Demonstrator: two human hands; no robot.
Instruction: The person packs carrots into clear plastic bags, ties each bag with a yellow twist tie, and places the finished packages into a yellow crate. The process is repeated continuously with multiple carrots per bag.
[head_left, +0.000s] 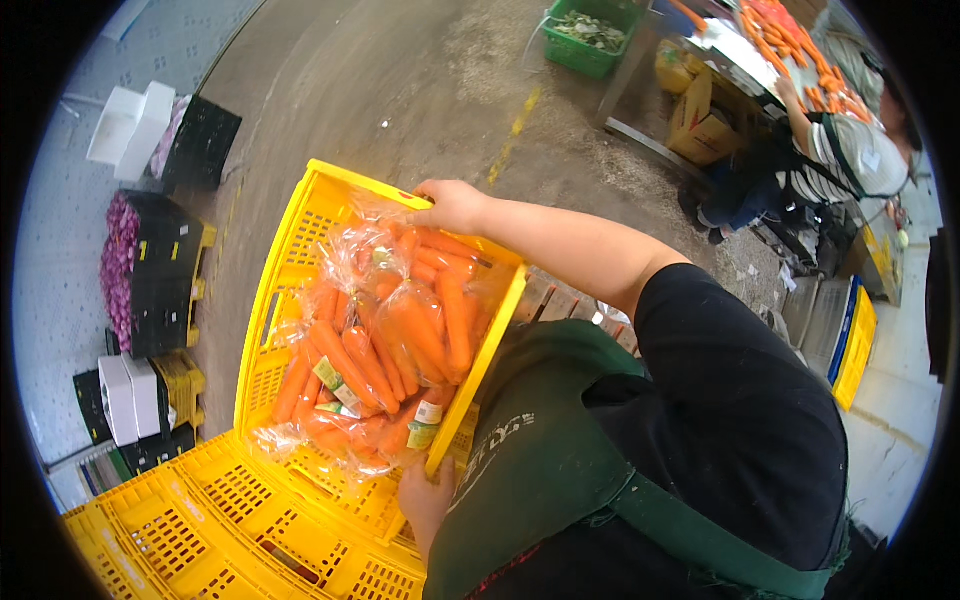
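A yellow plastic crate (487, 352) is tilted in front of my body, filled with carrots in clear plastic bags (420, 322), some bearing labels. My right hand (454, 206) grips the crate's rim at its far upper end. At the crate's near lower corner, my left hand (427, 491) is closed around the edge; part of it is hidden behind the crate and my green apron. More yellow crates (202, 517) stand close beside and below the held one at the lower left.
A person (847, 157) works at a table of carrots (802, 52) at the upper right. A green basket of leafy scraps (592, 41) stands on the floor. Black crates (165, 274) on a yellow pallet line the left side, with white foam boxes (131, 131) nearby.
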